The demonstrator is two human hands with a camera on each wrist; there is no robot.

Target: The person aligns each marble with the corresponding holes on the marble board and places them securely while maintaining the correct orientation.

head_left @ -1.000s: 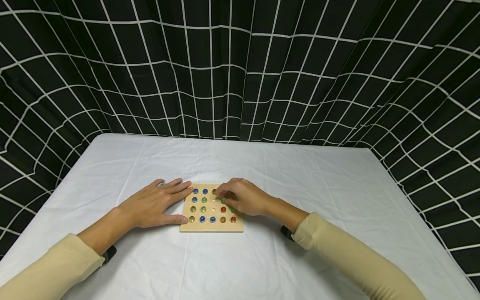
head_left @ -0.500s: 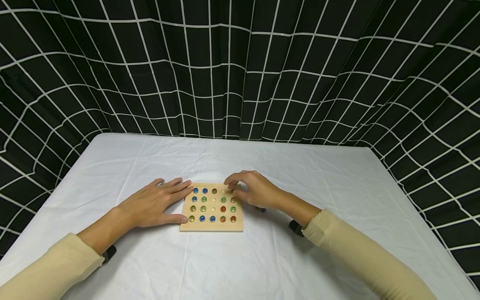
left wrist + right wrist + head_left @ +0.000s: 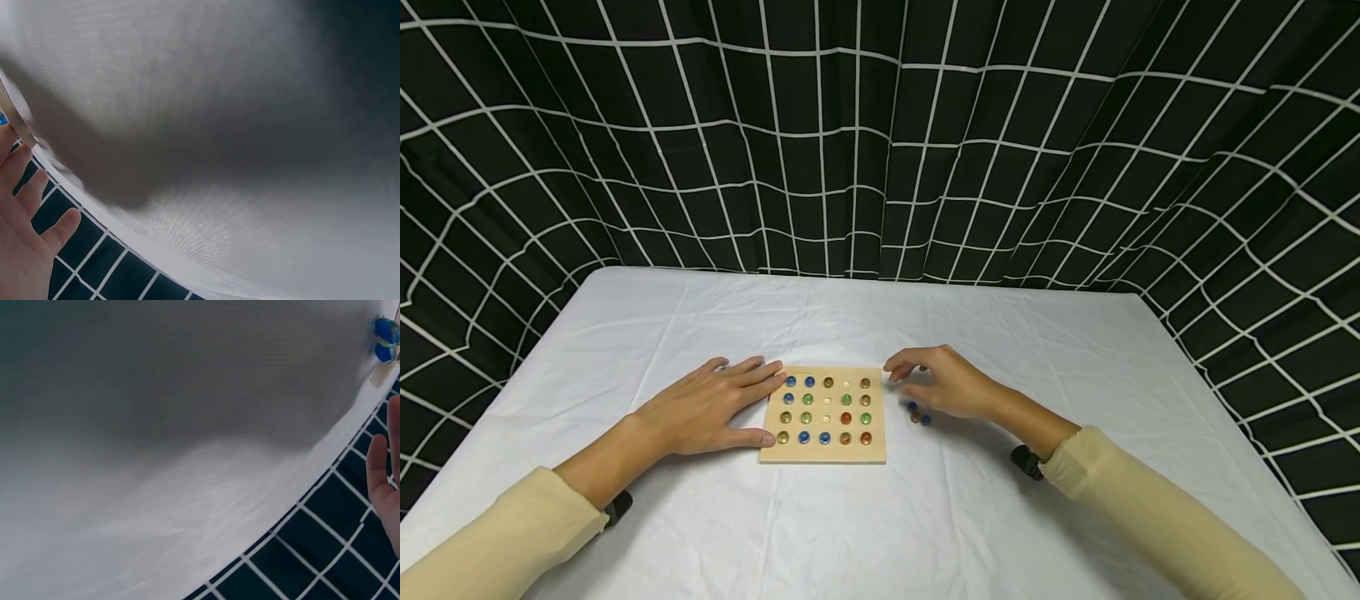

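A square wooden board (image 3: pixel 827 454) lies flat in the head view, with rows of blue, green, amber and red glass marbles in its hollows. Bare hollows show in its middle columns. My left hand (image 3: pixel 703 408) rests beside it, fingers spread, fingertips and thumb touching its left edge. Just off the board's upper right side hovers my right hand (image 3: pixel 943 382), fingers bent loosely and thumb apart from them. Under that hand lie a loose blue marble (image 3: pixel 926 421) and a brown marble (image 3: pixel 915 417). Two blue marbles (image 3: pixel 385 331) show in the right wrist view.
White cloth (image 3: pixel 700 533) covers the table, with some wrinkles. Behind it and at both sides hangs a black curtain (image 3: pixel 865 150) with a white grid. A small dark marble (image 3: pixel 922 367) appears partly hidden by the right hand.
My right hand has moved right, from over the board's upper middle to just beyond its right edge, uncovering marbles on the board and loose ones on the cloth. The left hand stays put.
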